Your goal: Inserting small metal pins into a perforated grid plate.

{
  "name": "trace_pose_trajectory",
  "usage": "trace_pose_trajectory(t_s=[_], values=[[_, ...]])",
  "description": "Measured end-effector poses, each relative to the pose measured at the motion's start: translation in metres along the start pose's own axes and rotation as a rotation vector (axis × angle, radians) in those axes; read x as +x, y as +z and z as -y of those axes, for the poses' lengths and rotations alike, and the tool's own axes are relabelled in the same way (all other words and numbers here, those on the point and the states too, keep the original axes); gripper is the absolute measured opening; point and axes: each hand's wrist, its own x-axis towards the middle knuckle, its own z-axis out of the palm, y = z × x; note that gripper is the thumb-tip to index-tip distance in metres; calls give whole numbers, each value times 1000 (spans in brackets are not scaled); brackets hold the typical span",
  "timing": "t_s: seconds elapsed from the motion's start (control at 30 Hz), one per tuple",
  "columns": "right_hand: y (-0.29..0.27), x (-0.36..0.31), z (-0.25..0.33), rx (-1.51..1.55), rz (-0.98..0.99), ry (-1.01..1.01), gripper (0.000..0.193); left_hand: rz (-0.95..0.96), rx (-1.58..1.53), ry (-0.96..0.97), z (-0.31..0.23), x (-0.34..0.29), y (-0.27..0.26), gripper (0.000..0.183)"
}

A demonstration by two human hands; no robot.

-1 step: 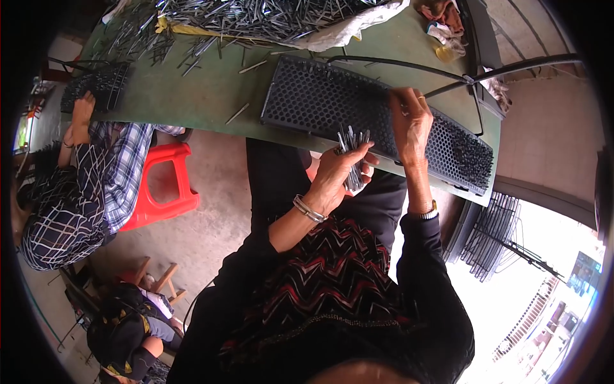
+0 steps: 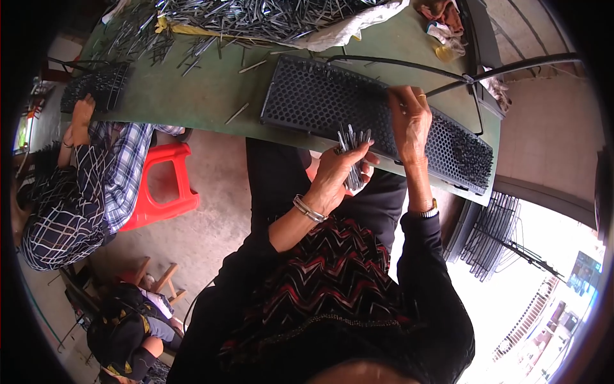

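My left hand [image 2: 332, 174] is wrapped round a bunch of thin, dark grey metal-looking rods [image 2: 352, 157], just in front of a long black tray full of round holes [image 2: 307, 96]. Over the middle of that tray is my right hand [image 2: 410, 123], its fingers pinched together and pointing down at the holes. Whatever lies between those fingertips is too small or hidden to make out. Dark pieces stand packed in the holes at the tray's right end and along part of its far side.
A large heap of similar rods [image 2: 256, 16] lies on a pale sheet at the back of the green table [image 2: 211, 89]. A black bent metal bar [image 2: 511, 66] reaches over the tray. On the left, another person's hand [image 2: 83, 109] works at a second tray, near a red stool [image 2: 169, 185].
My right hand has shifted very slightly toward the far side of the tray. The left hand stays in place with its bunch.
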Motion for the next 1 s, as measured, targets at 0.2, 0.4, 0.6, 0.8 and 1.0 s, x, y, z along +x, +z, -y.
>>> trace_pose_trajectory(t_s=[0.2,0.4,0.6,0.8,1.0], values=[[3,6,-8,-165,-16,-111,11,-29,-57,33,-4,-3,9,16],[0,4,3,-134,13,-26,10,-15,-152,53,-3,-4,8,16],[-2,-1,-7,-124,25,-99,12,-8,-166,71,-3,-8,9,14],[8,-1,-12,-132,-66,-179,15,-8,-182,71,-1,-9,7,14],[-1,-9,5,-104,2,-89,20,-14,-158,67,-4,-9,9,14]])
